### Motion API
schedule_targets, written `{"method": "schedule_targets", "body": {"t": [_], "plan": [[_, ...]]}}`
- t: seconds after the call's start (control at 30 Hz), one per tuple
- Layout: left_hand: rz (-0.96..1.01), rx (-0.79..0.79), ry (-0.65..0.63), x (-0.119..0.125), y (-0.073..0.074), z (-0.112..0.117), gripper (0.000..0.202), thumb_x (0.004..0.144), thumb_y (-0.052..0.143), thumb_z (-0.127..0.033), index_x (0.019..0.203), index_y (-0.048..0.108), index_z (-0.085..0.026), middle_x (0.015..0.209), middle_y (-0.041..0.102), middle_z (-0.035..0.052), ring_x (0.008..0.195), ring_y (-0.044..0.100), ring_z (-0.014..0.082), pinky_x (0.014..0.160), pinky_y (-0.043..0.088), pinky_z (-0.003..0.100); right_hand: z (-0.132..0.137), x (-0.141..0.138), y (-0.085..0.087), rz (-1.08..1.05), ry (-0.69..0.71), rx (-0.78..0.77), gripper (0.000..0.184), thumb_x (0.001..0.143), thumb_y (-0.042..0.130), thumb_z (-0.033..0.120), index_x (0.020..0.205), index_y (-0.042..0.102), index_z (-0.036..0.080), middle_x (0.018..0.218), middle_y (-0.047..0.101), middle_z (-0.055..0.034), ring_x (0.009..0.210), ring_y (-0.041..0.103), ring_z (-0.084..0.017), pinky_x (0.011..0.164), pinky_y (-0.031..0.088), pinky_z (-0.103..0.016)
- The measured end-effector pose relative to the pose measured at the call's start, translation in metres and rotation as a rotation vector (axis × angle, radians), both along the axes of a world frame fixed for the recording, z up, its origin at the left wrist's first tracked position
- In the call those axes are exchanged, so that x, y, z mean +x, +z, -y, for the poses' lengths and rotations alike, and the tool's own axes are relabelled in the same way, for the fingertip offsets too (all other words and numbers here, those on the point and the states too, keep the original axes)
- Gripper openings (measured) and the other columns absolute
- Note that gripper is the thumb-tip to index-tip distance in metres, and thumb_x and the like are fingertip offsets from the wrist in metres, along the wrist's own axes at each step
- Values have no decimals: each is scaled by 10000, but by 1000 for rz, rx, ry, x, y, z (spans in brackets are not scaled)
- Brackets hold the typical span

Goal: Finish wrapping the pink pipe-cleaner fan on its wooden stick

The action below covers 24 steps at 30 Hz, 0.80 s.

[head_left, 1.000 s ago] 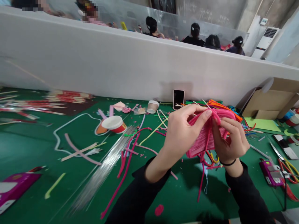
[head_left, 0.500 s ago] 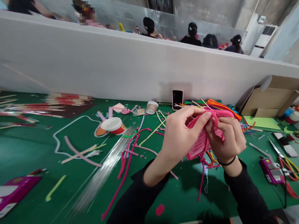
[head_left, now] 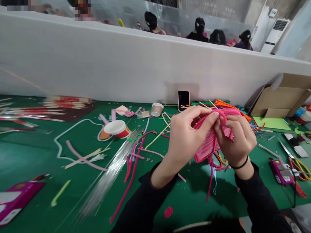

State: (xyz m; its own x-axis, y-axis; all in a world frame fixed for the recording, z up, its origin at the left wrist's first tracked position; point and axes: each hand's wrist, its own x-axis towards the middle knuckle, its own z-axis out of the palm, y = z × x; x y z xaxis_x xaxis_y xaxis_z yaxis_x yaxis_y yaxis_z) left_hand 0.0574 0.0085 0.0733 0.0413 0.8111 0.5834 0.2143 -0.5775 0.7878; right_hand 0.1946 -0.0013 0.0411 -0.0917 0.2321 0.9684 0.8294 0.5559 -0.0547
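Both my hands hold a bundle of pink pipe cleaners (head_left: pixel 208 142) above the green table (head_left: pixel 36 152). My left hand (head_left: pixel 188 136) pinches the bundle's upper left edge, its thumb pressing a looped pink strand at the top. From the right, my right hand (head_left: pixel 236 140) has its fingers closed round the bundle. A few loose pink ends dangle below the hands. Both arms wear black sleeves, and a black band sits on the right wrist.
Loose pink strands (head_left: pixel 132 161), a sheaf of thin silver wires (head_left: pixel 109 176), a red-and-white cup (head_left: pixel 116 127), a paper cup (head_left: pixel 156 109) and a propped phone (head_left: pixel 183 100) lie on the table. To the right are a cardboard box (head_left: pixel 282 102), a magenta tool (head_left: pixel 280 170) and scissors (head_left: pixel 288 152). People sit beyond the white partition (head_left: pixel 121 64).
The hands and bundle have shifted slightly up and left in view. The fingers keep working the looped strand at the bundle's top.
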Motion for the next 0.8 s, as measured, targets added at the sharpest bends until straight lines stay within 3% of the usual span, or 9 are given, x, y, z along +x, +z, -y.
{"method": "schedule_targets", "body": {"t": [0.3, 0.5, 0.8], "plan": [[12, -8, -18, 1, 1, 3, 130, 901, 678, -272, 792, 734, -229, 791, 777, -2, 700, 710, 155, 682, 583, 270, -3, 0, -5, -48, 65, 43, 172, 850, 690, 85, 879, 596, 225, 821, 714, -32, 741, 691, -185, 639, 563, -321], [31, -24, -31, -1, -2, 0, 118, 896, 685, -282, 821, 754, -222, 816, 780, 3, 702, 713, 147, 639, 555, 248, 0, -1, 3, -136, 106, -103, 128, 887, 658, 120, 844, 609, 229, 804, 716, -6, 747, 700, -176, 683, 584, -345], [-11, 1, 26, -4, -2, -1, 116, 902, 683, -301, 837, 753, -234, 862, 795, 0, 764, 726, 164, 745, 577, 277, 8, -2, -4, -222, 82, -47, 156, 832, 709, 90, 860, 632, 223, 778, 700, -6, 684, 681, -160, 622, 567, -316]]}}
